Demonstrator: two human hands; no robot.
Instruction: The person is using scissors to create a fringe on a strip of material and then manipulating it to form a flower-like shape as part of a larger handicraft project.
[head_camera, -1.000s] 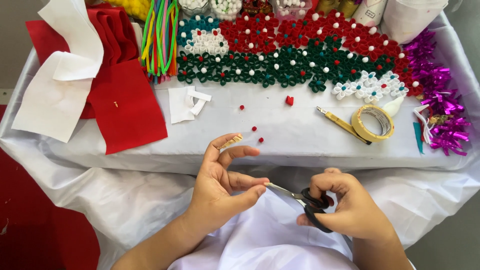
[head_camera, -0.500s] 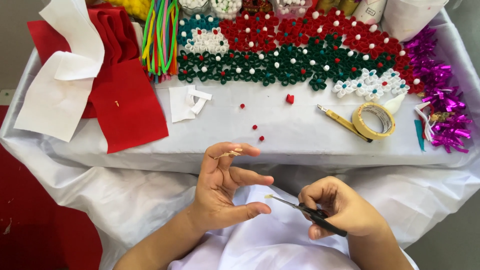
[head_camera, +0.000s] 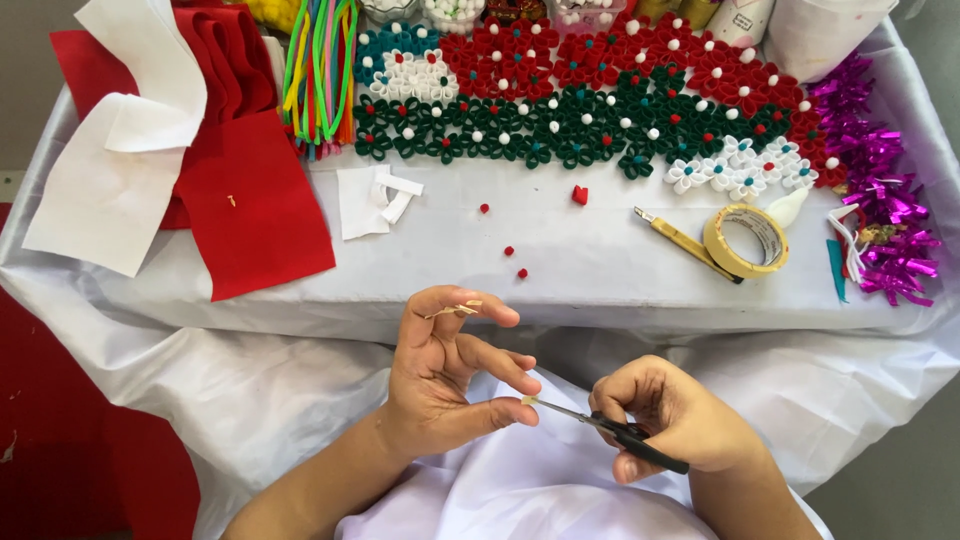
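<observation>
Left hand (head_camera: 445, 385): raised palm-up in front of the table's near edge, fingers spread. The forefinger and middle finger hold a thin pale strip (head_camera: 452, 311) at their tips; the thumb stretches out toward the scissor tips.

Right hand (head_camera: 672, 420): wrapped around the black handles of a small pair of scissors (head_camera: 600, 425), which point left.

Scissors: blades look closed or nearly so, with a tiny pale scrap (head_camera: 529, 401) at the tip, just beside the left thumb.

What has changed: a second ago the two hands were pressed together with the blades tucked into the left hand's grip; half a second ago they had drawn apart, and now the left hand has opened wider and lifted the strip higher. That reads as a cut just finished — the piece is freed and held clear of the blades.

Table (head_camera: 600, 270): draped in white cloth — rows of red, green and white felt flowers (head_camera: 600, 90) along the far side, red felt sheets (head_camera: 250, 210) and white felt pieces (head_camera: 110, 180) at left.

Nearby: a roll of tape (head_camera: 746, 241), a yellow-handled tool (head_camera: 686, 243), a few small red beads (head_camera: 509, 251) and purple ribbon curls (head_camera: 880, 200).
</observation>
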